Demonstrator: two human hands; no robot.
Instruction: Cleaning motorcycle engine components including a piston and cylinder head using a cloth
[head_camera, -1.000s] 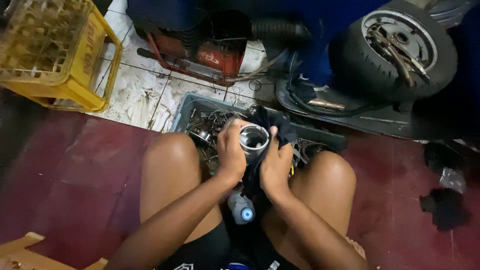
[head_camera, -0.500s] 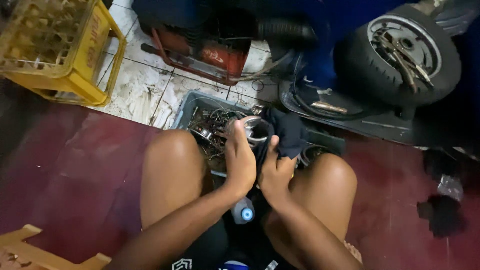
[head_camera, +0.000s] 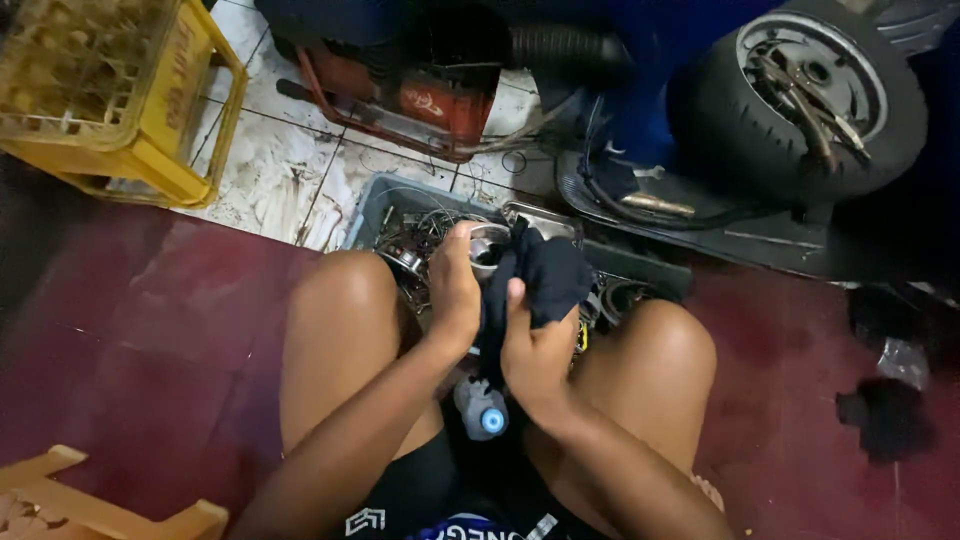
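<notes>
A round metal part (head_camera: 487, 245) sits between the knees, gripped at its left edge by the left hand (head_camera: 455, 290), which steadies it so that the right hand (head_camera: 535, 345), closed on a dark cloth (head_camera: 545, 275), can press the cloth against it. Just beyond the hands stands a grey tray (head_camera: 375, 205) of metal bits, within easy reach. Farther off lie a yellow crate (head_camera: 170, 110) at the left and a tyre (head_camera: 800, 100) at the right.
</notes>
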